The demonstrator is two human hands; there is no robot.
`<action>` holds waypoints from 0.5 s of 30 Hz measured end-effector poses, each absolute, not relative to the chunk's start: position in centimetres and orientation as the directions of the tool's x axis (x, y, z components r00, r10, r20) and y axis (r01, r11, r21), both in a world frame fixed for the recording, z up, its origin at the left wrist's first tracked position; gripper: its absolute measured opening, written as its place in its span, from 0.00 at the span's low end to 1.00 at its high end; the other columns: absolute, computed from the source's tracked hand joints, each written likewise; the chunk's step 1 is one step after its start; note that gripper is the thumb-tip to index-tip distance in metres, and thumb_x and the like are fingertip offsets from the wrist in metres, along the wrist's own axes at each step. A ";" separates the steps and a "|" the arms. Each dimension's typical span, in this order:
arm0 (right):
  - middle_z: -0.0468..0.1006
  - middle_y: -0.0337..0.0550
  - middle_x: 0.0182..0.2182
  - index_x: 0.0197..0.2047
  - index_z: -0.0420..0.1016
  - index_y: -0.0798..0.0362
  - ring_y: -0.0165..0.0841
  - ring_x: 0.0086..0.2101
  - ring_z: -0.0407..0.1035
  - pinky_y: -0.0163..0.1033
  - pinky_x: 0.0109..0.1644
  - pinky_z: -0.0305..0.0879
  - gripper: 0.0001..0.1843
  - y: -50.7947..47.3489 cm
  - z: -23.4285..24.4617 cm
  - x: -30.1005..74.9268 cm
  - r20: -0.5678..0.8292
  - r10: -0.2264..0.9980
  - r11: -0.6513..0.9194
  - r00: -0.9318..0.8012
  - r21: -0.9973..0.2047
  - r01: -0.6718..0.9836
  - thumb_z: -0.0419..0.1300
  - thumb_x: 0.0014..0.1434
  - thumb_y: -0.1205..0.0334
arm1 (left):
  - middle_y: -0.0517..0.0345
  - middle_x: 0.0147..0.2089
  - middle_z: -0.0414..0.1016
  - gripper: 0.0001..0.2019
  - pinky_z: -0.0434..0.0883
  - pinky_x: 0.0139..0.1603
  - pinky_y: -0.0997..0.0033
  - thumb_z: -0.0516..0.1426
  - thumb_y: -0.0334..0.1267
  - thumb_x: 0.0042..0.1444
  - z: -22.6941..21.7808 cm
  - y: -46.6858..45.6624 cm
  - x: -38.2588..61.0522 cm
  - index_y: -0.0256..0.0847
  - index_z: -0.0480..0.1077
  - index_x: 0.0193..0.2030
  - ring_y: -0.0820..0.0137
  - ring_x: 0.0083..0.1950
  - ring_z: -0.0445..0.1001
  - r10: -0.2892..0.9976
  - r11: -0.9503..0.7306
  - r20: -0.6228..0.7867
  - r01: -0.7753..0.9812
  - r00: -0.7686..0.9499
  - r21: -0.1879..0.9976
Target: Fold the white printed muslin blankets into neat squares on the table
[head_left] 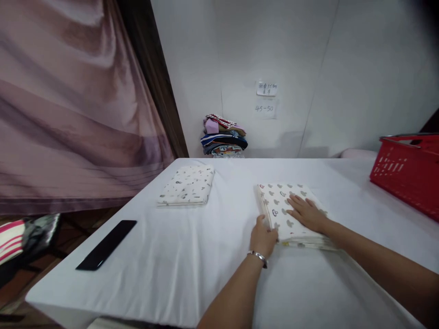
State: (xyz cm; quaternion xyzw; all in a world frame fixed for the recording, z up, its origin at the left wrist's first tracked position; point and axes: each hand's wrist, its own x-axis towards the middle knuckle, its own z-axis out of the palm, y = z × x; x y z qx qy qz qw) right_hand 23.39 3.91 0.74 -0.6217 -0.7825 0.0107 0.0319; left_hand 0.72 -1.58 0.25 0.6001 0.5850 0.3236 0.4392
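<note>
Left hand (263, 237) at near-left edge of folded rectangular white grey-print cloth (283, 221) on white-draped bench (219, 256), can't tell if gripping; right hand (308, 215) spread flat atop cloth; likely light, soft, floppy, best held by folded edges

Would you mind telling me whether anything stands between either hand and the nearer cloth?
Nothing visible does: the right hand rests on top of the nearer cloth, and the left hand is at its left edge. The other cloth and the basket lie apart, to either side.
</note>
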 end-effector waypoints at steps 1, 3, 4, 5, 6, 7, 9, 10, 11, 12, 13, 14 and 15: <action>0.46 0.45 0.64 0.64 0.52 0.51 0.40 0.63 0.38 0.54 0.63 0.39 0.36 3.8 0.7 23.3 0.007 0.975 0.222 -0.222 -0.069 0.973 0.34 0.60 0.39 | 0.60 0.29 0.73 0.29 0.64 0.36 0.73 0.55 0.34 0.48 0.2 -1.5 0.7 0.38 0.56 0.58 0.70 0.32 0.71 0.985 0.074 -0.130 0.412 0.110 0.908; 0.45 0.46 0.65 0.64 0.52 0.51 0.41 0.63 0.37 0.55 0.63 0.39 0.37 3.6 0.8 23.0 -0.007 0.976 0.214 -0.216 -0.095 0.972 0.34 0.60 0.38 | 0.61 0.28 0.73 0.28 0.64 0.34 0.73 0.55 0.34 0.49 0.1 -1.4 0.7 0.39 0.56 0.58 0.70 0.30 0.71 0.982 0.086 -0.146 0.399 0.122 0.913; 0.45 0.46 0.65 0.65 0.52 0.50 0.41 0.63 0.37 0.56 0.63 0.39 0.37 3.4 0.9 22.8 0.001 0.976 0.218 -0.219 -0.104 0.970 0.34 0.60 0.38 | 0.61 0.27 0.73 0.27 0.64 0.32 0.74 0.55 0.34 0.49 -0.1 -1.4 0.6 0.39 0.56 0.58 0.71 0.29 0.70 0.980 0.089 -0.150 0.394 0.128 0.915; 0.45 0.46 0.65 0.65 0.51 0.50 0.42 0.63 0.37 0.56 0.63 0.38 0.37 3.2 1.0 22.6 0.011 0.974 0.226 -0.226 -0.111 0.968 0.34 0.60 0.38 | 0.62 0.27 0.72 0.27 0.64 0.32 0.74 0.55 0.35 0.49 -0.2 -1.3 0.6 0.39 0.55 0.58 0.71 0.29 0.70 0.980 0.087 -0.150 0.392 0.133 0.916; 0.45 0.46 0.65 0.65 0.51 0.50 0.42 0.63 0.37 0.56 0.63 0.38 0.37 2.9 1.0 22.4 0.019 0.971 0.237 -0.237 -0.117 0.964 0.34 0.60 0.39 | 0.62 0.26 0.72 0.26 0.64 0.31 0.74 0.55 0.35 0.50 -0.3 -1.3 0.6 0.40 0.56 0.57 0.71 0.28 0.70 0.980 0.082 -0.145 0.393 0.133 0.916; 0.45 0.45 0.65 0.65 0.50 0.50 0.41 0.63 0.37 0.55 0.63 0.37 0.36 2.6 1.0 22.3 0.022 0.968 0.249 -0.249 -0.125 0.960 0.35 0.60 0.39 | 0.63 0.26 0.72 0.26 0.63 0.31 0.74 0.55 0.35 0.50 -0.4 -1.3 0.7 0.40 0.56 0.57 0.71 0.28 0.70 0.982 0.074 -0.135 0.394 0.131 0.916; 0.46 0.45 0.64 0.65 0.50 0.49 0.41 0.63 0.38 0.55 0.63 0.38 0.35 2.1 1.0 22.1 0.010 0.964 0.265 -0.267 -0.153 0.952 0.35 0.60 0.40 | 0.63 0.26 0.72 0.24 0.63 0.31 0.74 0.55 0.36 0.49 -0.5 -1.3 0.7 0.40 0.57 0.55 0.72 0.28 0.70 0.986 0.060 -0.115 0.392 0.120 0.918; 0.47 0.45 0.64 0.65 0.51 0.48 0.41 0.63 0.39 0.55 0.62 0.39 0.35 1.9 1.1 22.1 0.003 0.962 0.268 -0.272 -0.173 0.948 0.36 0.60 0.40 | 0.63 0.26 0.72 0.23 0.63 0.31 0.74 0.56 0.36 0.49 -0.5 -1.3 0.8 0.40 0.58 0.53 0.72 0.28 0.70 0.987 0.061 -0.112 0.386 0.111 0.921; 0.48 0.46 0.64 0.64 0.52 0.48 0.42 0.63 0.39 0.55 0.62 0.40 0.34 1.7 1.2 22.0 0.001 0.961 0.270 -0.275 -0.193 0.943 0.36 0.61 0.40 | 0.64 0.25 0.72 0.21 0.63 0.31 0.74 0.56 0.36 0.49 -0.6 -1.4 0.8 0.40 0.59 0.51 0.72 0.28 0.70 0.988 0.067 -0.114 0.380 0.101 0.923; 0.48 0.46 0.64 0.64 0.53 0.48 0.42 0.63 0.39 0.56 0.62 0.41 0.34 1.6 1.5 21.9 0.001 0.961 0.272 -0.278 -0.211 0.939 0.36 0.61 0.40 | 0.64 0.25 0.71 0.19 0.63 0.31 0.75 0.56 0.36 0.49 -0.6 -1.4 0.8 0.40 0.59 0.49 0.72 0.28 0.70 0.989 0.073 -0.116 0.374 0.094 0.924; 0.49 0.47 0.64 0.64 0.54 0.49 0.42 0.63 0.39 0.56 0.62 0.42 0.34 1.5 1.9 21.8 0.005 0.960 0.274 -0.280 -0.225 0.935 0.37 0.61 0.41 | 0.64 0.25 0.71 0.18 0.63 0.30 0.75 0.57 0.37 0.49 -0.7 -1.4 0.9 0.40 0.60 0.47 0.72 0.27 0.70 0.989 0.080 -0.121 0.372 0.087 0.925; 0.49 0.48 0.64 0.63 0.54 0.50 0.42 0.63 0.39 0.56 0.62 0.41 0.33 1.4 2.3 21.5 0.013 0.958 0.283 -0.288 -0.237 0.930 0.37 0.61 0.42 | 0.64 0.24 0.71 0.17 0.63 0.30 0.75 0.57 0.37 0.49 -0.7 -1.4 0.9 0.40 0.60 0.46 0.73 0.26 0.70 0.989 0.085 -0.125 0.376 0.082 0.923; 0.48 0.48 0.64 0.63 0.54 0.51 0.42 0.63 0.39 0.55 0.62 0.40 0.33 1.4 2.7 21.1 0.023 0.954 0.296 -0.300 -0.247 0.923 0.38 0.61 0.43 | 0.64 0.24 0.71 0.16 0.63 0.30 0.75 0.57 0.37 0.50 -0.8 -1.4 1.0 0.40 0.60 0.45 0.73 0.26 0.70 0.989 0.086 -0.124 0.382 0.077 0.920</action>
